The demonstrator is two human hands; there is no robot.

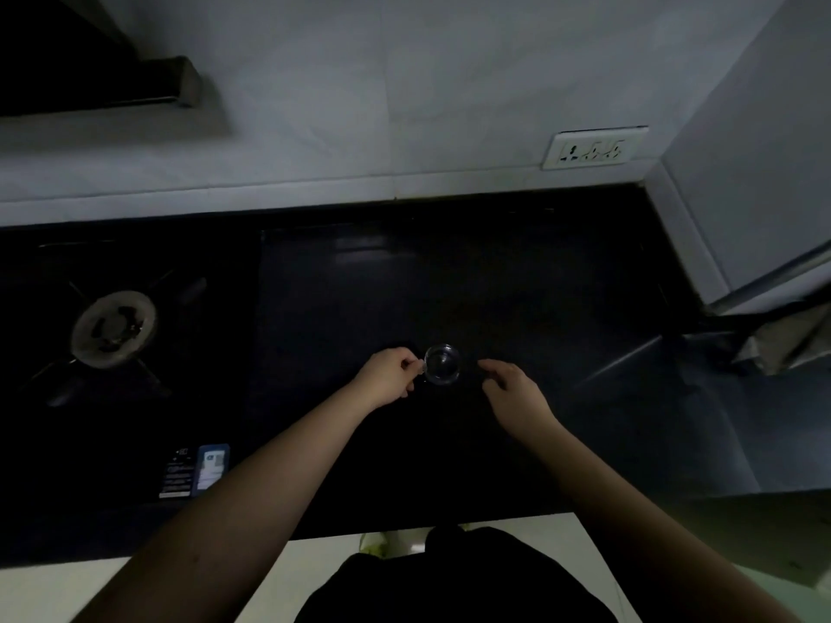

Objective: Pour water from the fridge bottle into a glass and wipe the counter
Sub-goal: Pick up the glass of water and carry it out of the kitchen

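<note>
A small clear glass (443,364) stands upright on the black counter (562,308), seen from above. My left hand (389,375) is at its left side, fingertips pinched on the rim or a handle there. To the right of the glass my right hand (510,388) hovers a short gap away, with its fingers curled and nothing in it. No bottle and no cloth are in view. The scene is dim.
A gas hob with a round burner (112,328) fills the left of the counter, with a label (195,472) at its front. A white socket plate (593,148) sits on the back wall. A pale cabinet or fridge side (755,195) rises at the right.
</note>
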